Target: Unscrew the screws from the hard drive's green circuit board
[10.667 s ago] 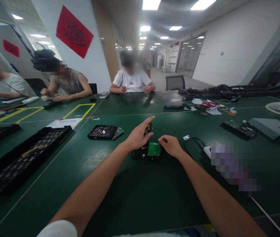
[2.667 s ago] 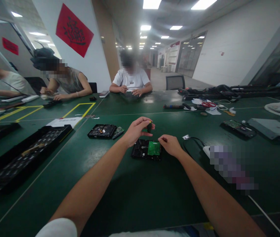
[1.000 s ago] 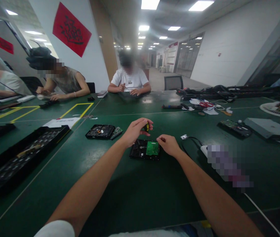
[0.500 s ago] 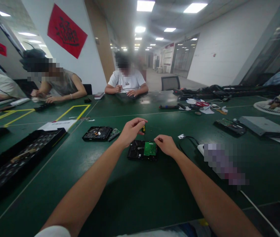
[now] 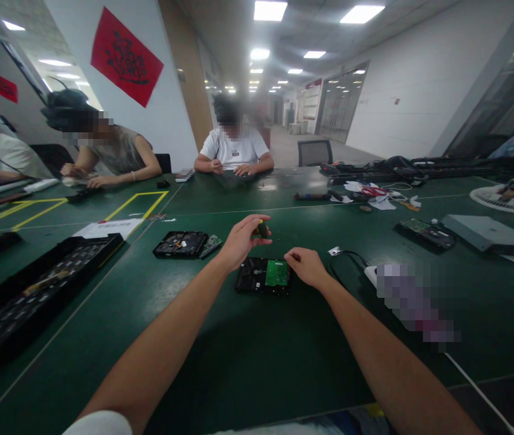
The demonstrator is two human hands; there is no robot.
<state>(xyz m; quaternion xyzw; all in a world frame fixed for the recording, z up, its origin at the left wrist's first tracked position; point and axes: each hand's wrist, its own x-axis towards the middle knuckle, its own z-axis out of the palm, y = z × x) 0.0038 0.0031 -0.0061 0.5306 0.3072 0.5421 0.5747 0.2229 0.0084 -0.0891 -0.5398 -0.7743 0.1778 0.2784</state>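
Note:
A hard drive (image 5: 254,277) with a green circuit board (image 5: 277,273) lies flat on the green table in front of me. Above its far edge, my left hand (image 5: 242,240) is closed around a small black-and-yellow handle that looks like a screwdriver (image 5: 262,228); its tip is hidden. My right hand (image 5: 306,264) is beside the drive's far right corner, thumb and fingers pinched together. Whatever they hold is too small or hidden to make out, and I cannot tell whether they touch the drive.
An opened drive (image 5: 179,244) and a loose circuit board (image 5: 211,245) lie to the left, past a long black tray (image 5: 43,290). On the right are a power strip (image 5: 372,275), another drive (image 5: 424,234) and a grey box (image 5: 492,234). People sit across the table.
The handle in my left hand has tilted and more of it shows between thumb and fingers. My right hand stays pinched beside the drive. The whole view has shifted slightly.

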